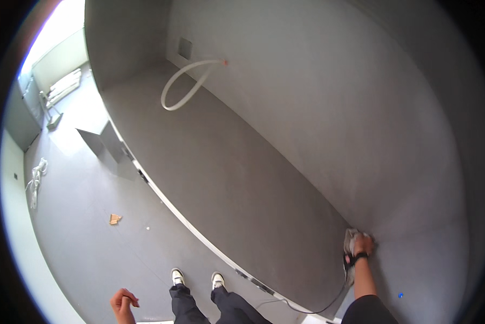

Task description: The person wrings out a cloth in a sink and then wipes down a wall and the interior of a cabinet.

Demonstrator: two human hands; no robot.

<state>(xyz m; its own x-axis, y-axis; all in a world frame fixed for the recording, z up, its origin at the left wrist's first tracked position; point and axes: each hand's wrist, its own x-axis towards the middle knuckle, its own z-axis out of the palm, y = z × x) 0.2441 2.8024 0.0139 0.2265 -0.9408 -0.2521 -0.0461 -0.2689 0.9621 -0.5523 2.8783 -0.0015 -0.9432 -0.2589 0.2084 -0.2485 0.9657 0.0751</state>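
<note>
Inside a grey recessed cabinet, my right hand [363,245] is pressed on a crumpled pale cloth [350,243] at the far right corner, where the back panel meets the grey base. The hand is blurred and its fingers are partly hidden. A black strap circles the wrist, and a dark cable [327,308] runs from it over the front edge. My left hand [124,299] hangs over the floor at the lower left, fingers curled, with nothing visible in it.
A looped white hose [164,93] sticks out of the back panel beside a square cutout [185,48]. The cabinet's white front edge [194,231] curves before my shoes. On the floor lie a brown scrap [114,219], coiled white cable [36,182] and a bent grey sheet [109,141].
</note>
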